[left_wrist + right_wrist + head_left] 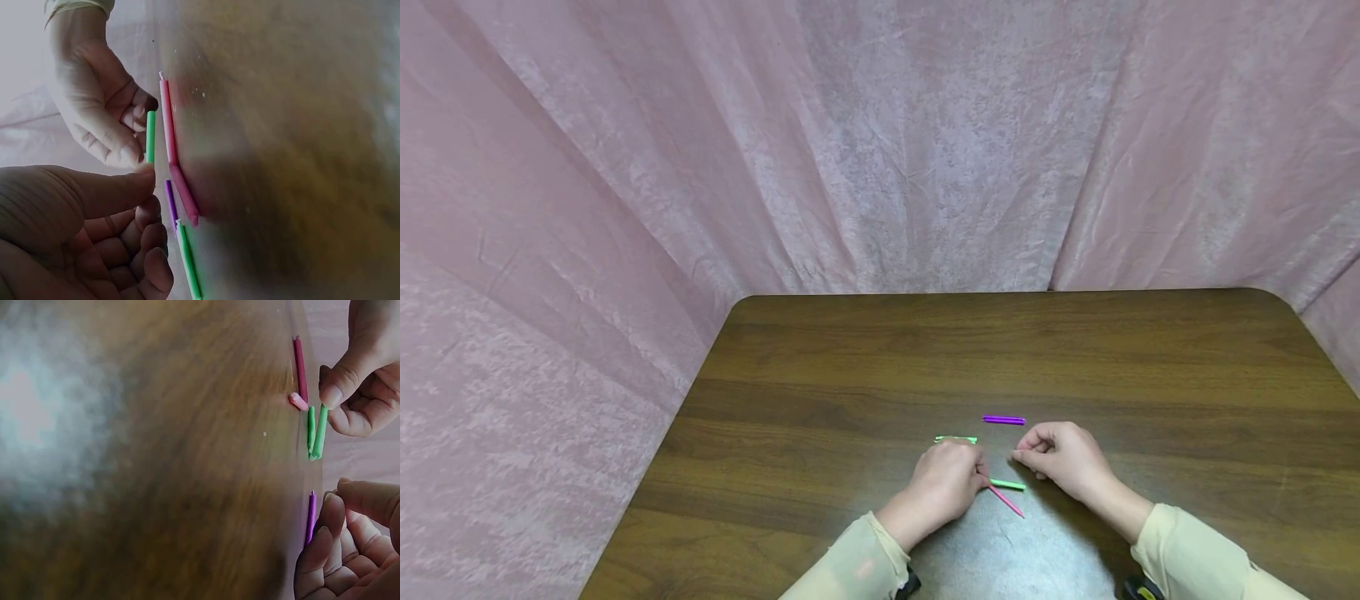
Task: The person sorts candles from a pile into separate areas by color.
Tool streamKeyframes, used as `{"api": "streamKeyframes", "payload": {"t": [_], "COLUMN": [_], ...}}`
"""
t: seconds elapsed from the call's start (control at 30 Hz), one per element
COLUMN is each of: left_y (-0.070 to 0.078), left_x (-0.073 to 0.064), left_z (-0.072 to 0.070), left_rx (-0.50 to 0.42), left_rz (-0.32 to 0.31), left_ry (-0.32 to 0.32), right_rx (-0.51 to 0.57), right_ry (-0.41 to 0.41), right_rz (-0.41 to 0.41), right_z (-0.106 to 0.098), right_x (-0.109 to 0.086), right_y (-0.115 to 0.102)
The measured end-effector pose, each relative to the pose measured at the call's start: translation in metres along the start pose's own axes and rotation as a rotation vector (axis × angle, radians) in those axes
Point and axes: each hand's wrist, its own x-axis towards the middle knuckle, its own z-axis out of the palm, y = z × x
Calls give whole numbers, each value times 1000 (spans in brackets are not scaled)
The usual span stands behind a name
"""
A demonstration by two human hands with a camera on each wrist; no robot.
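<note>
In the head view my left hand [947,479] is over the table, and thumb and finger pinch a thin green candle [1009,485] that points right. Just beneath it a pink candle [1006,502] slants toward me. The left wrist view has two pink candles [168,122] meeting at an angle. Behind the left hand lies more green [957,438], partly covered. My right hand [1067,458] is a short way to the right, fingers curled and thumb tip against the index finger; no object shows between them. Beyond it rests a purple pair of candles [1003,420].
The brown wooden table [820,358] has rounded far corners. Pink velvety curtains [910,150] hang behind it and along the left side. A glossy glare patch [1022,558] lies near the front between the forearms.
</note>
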Motion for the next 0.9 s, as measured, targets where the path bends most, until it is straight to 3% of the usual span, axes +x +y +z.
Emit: {"api": "streamKeyframes", "payload": {"t": [0.27, 0.9], "left_y": [-8, -23], "left_x": [-3, -3], "left_z": [-1, -5], "left_rx": [-90, -165], "left_rz": [-28, -73], "left_ry": [26, 19], "right_rx": [20, 0], "right_ry": [-6, -8], "right_rz": [11, 16], "right_z": [0, 3], "right_x": [-7, -20], "right_y": [0, -3]}}
